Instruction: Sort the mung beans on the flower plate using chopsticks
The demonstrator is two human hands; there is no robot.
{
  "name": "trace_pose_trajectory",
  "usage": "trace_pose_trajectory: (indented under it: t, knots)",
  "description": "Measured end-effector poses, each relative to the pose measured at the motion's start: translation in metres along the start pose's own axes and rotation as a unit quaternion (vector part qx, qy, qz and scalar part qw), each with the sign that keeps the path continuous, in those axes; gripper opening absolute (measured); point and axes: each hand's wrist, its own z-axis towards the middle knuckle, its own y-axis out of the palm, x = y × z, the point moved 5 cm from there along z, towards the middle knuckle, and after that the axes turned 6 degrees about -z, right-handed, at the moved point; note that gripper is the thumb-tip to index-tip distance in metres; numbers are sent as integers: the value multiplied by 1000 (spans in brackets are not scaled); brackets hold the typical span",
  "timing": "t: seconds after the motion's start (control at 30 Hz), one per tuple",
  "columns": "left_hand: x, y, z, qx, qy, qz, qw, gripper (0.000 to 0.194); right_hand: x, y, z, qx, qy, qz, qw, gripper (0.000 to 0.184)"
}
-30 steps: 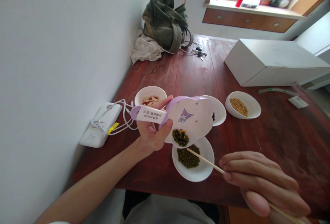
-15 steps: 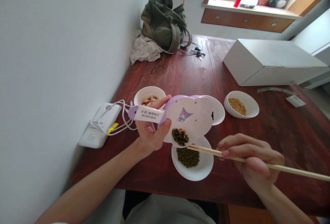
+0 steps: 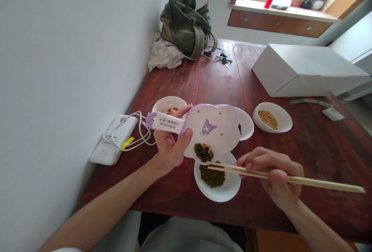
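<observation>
Red-brown wooden table (image 3: pixel 221 85) across middle of frame, pale wall (image 3: pixel 87 43) at left. Purple-edged dish (image 3: pixel 223 139) at centre, over near edge of bean bowl (image 3: pixel 231 190); left hand (image 3: pixel 171 153) pinches it beside handle (image 3: pixel 167 123). Right hand (image 3: pixel 280 174), right of centre, holds chopsticks (image 3: pixel 316 183), tips slightly apart. Dish looks light, stiff, smooth; best held by handle, steady, as loose beans (image 3: pixel 203 152) could roll. Chopsticks probably light, rigid. White bowl (image 3: pixel 247 124) behind dish part-hidden, dark contents unclear. Cannot tell whether tips touch dish.
</observation>
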Motion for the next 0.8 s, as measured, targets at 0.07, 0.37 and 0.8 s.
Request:
trace_pose_trajectory:
  t: [0.07,0.37,0.8]
  knots:
    - [0,0,1,4,-5,-3,1000,46,2,0,0,-8,14,8,1000,54]
    - [1,2,2,1,-2,-21,1000,41,8,9,1,-18,71,137,988,68]
    - [2,3,3,4,0,-6,1000,46,14,19,2,-40,145,181,972,79]
